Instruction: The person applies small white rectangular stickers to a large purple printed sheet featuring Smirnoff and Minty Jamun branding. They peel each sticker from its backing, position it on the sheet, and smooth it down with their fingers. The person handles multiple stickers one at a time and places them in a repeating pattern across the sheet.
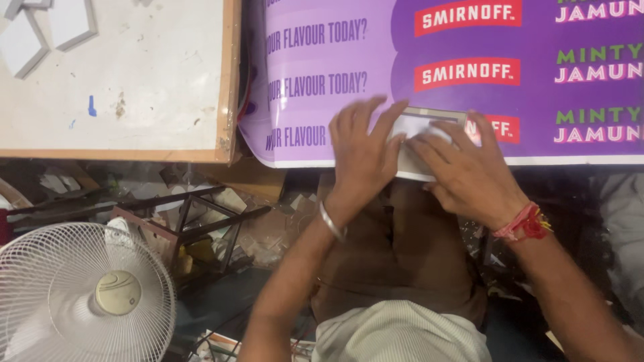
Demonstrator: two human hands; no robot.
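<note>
Both hands flat on a small pale panel at the near edge of the purple sheet.

My left hand [362, 151] lies palm-down, fingers spread, across the left of the small white panel [421, 127]; my right hand [469, 171] presses its right side — neither hand is curled around it, both lie flat on top. The panel sits on the purple printed sheet [456, 40] by the sheet's white lower border, just above my lap. I judge this a pressing or aligning step; the next move likely calls for even pressure without sliding the panel. Further out — a white desk [134, 80] with small white blocks [40, 30] to the left, a white fan [84, 291] and clutter on the floor.
</note>
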